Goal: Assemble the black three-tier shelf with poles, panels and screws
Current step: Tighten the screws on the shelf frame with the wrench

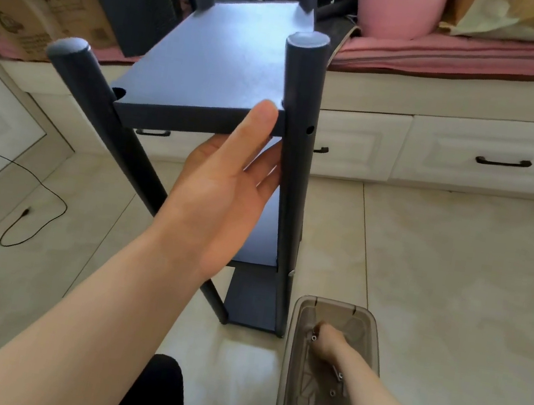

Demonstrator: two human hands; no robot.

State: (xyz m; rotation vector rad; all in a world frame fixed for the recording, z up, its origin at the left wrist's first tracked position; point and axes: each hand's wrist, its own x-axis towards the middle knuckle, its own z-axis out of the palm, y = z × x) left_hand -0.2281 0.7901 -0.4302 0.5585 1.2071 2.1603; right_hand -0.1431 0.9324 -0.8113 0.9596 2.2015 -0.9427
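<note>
From the head camera we looked down on the black shelf (209,65), which stood upright on the tiled floor (457,265) in front of a white cabinet (494,156) with dark drawer handles. Its top panel (218,56) sat between four round poles, and two lower panels showed beneath it. The near right pole (294,158) had an open screw hole just beside the top panel's corner and a screw head lower down by the middle panel.

Our left hand (227,182) held the top panel at its front edge beside that pole: the thumb lay up against the edge, the fingers reached under the board, only loosely bent.

Our right hand (324,344) was down inside a clear plastic box (291,389) that stood on the floor just right of the shelf's foot. Several small screws (332,392) lay in the box. The fingers were curled at a screw, though we could not tell for certain whether they had it pinched.

A black cable (37,199) lay on the floor at the left.
</note>
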